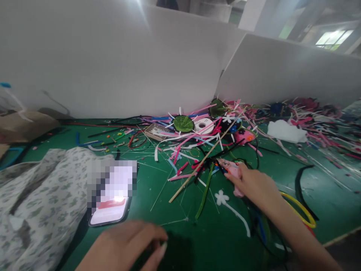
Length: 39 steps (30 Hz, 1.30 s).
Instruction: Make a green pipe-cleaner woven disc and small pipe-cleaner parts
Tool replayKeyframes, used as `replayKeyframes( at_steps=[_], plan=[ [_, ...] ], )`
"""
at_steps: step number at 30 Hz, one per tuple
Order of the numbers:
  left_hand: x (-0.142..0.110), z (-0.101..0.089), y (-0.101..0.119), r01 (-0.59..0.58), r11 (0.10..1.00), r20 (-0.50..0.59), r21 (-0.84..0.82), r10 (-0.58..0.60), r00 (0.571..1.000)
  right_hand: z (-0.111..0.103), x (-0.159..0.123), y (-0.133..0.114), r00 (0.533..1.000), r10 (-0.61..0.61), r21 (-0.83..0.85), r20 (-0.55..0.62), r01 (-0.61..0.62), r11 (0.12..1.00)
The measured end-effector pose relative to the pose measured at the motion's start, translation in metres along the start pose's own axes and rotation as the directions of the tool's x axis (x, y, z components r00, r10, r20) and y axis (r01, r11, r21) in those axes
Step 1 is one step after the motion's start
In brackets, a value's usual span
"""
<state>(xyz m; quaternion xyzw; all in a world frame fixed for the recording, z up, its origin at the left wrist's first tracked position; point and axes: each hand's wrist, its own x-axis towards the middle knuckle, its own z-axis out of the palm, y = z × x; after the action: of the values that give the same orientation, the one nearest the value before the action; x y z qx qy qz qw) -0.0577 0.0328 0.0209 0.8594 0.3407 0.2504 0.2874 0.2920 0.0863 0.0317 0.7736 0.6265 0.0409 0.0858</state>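
My right hand [249,180] is wrapped around a pink tool [236,178] whose kind I cannot make out, its front end among black and coloured strips. My left hand [132,242] hovers low over the green table, fingers curled towards the thumb; anything between them is hidden. Below the pink tool lies a white flower on a stem [222,197]. A green fuzzy strip [205,195] and a thin wooden stick [191,174] point towards the near side. Left of these, a phone [113,203] with a lit screen rests beside my left hand.
Patterned cloth [47,192] covers the left side of the green table [158,226]. Behind the hands are a round green leaf piece [183,124], a white roll [204,126] and piled pink and white strips. Yellow rings [303,210] lie by my right forearm. A grey partition [113,64] stands behind.
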Motion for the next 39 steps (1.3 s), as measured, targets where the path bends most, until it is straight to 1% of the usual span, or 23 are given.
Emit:
replayKeyframes(
  at_steps=[2,3,4,6,7,8,9,11,12,14,16,20,25,28,30,32,34,37,39],
  plan=[
    [0.036,-0.009,0.002,0.051,0.983,-0.003,0.179,-0.051,0.999,0.011,0.001,-0.002,0.999,-0.001,0.033,0.04,0.0,0.999],
    [0.058,-0.01,0.003,0.082,0.957,0.003,0.279,-0.086,0.996,0.015,0.0,-0.004,0.999,-0.002,0.044,0.051,-0.001,0.999],
    [0.079,-0.008,0.003,0.087,0.922,0.017,0.376,-0.1,0.995,0.017,0.0,-0.004,0.999,-0.003,0.044,0.052,0.001,0.999],
    [0.121,0.004,0.0,0.041,0.841,0.015,0.54,-0.058,0.998,0.019,0.0,-0.005,0.999,-0.014,0.036,0.038,0.012,0.999],
    [0.139,0.013,-0.001,0.035,0.807,0.013,0.589,-0.053,0.999,0.02,-0.001,-0.005,0.999,-0.02,0.044,0.029,0.019,0.999],
    [0.154,0.023,-0.003,0.03,0.786,0.035,0.617,-0.066,0.997,0.02,-0.001,-0.005,0.999,-0.026,0.067,0.022,0.024,0.997],
    [0.167,0.032,-0.004,0.032,0.768,0.047,0.64,-0.08,0.996,0.019,-0.002,-0.004,0.999,-0.027,0.102,0.019,0.025,0.994],
    [0.182,0.048,-0.005,0.002,0.749,0.082,0.663,-0.075,0.994,0.02,-0.004,-0.002,1.0,-0.012,0.176,0.022,0.008,0.984],
    [0.187,0.053,-0.005,-0.002,0.74,0.087,0.672,-0.076,0.993,0.021,-0.006,0.0,1.0,0.005,0.206,0.027,-0.01,0.978],
    [0.19,0.057,-0.006,-0.003,0.73,0.088,0.684,-0.078,0.993,0.024,-0.011,0.005,0.999,0.045,0.246,0.027,-0.05,0.968],
    [0.19,0.055,-0.007,-0.001,0.723,0.084,0.691,-0.079,0.993,0.028,-0.017,0.009,0.998,0.061,0.282,0.002,-0.06,0.957],
    [0.188,0.05,-0.009,-0.014,0.72,0.102,0.694,-0.079,0.992,0.037,-0.028,0.018,0.994,0.072,0.372,-0.081,-0.037,0.928],
    [0.191,0.046,-0.01,-0.002,0.733,0.107,0.681,-0.096,0.99,0.038,-0.038,0.025,0.989,0.101,0.429,-0.108,-0.045,0.902],
    [0.194,0.036,-0.013,0.046,0.723,0.074,0.689,-0.133,0.988,0.035,-0.039,0.028,0.992,0.102,0.456,-0.073,-0.057,0.888],
    [0.195,0.026,-0.017,0.097,0.705,0.025,0.703,-0.161,0.987,0.034,-0.038,0.031,0.993,0.109,0.473,-0.047,-0.074,0.878],
    [0.196,0.017,-0.024,0.153,0.682,-0.029,0.715,-0.191,0.981,0.035,-0.035,0.032,0.988,0.138,0.473,-0.067,-0.09,0.876],
    [0.195,0.009,-0.03,0.184,0.671,-0.052,0.718,-0.212,0.976,0.036,-0.031,0.033,0.983,0.156,0.471,-0.097,-0.093,0.877],
    [0.183,0.001,-0.035,0.153,0.696,-0.011,0.702,-0.204,0.979,0.035,-0.031,0.032,0.983,0.095,0.432,-0.156,-0.018,0.902],
    [0.167,-0.004,-0.032,0.106,0.742,0.024,0.662,-0.162,0.986,0.031,-0.038,0.028,0.97,0.037,0.372,-0.24,0.057,0.926]
  ],
)
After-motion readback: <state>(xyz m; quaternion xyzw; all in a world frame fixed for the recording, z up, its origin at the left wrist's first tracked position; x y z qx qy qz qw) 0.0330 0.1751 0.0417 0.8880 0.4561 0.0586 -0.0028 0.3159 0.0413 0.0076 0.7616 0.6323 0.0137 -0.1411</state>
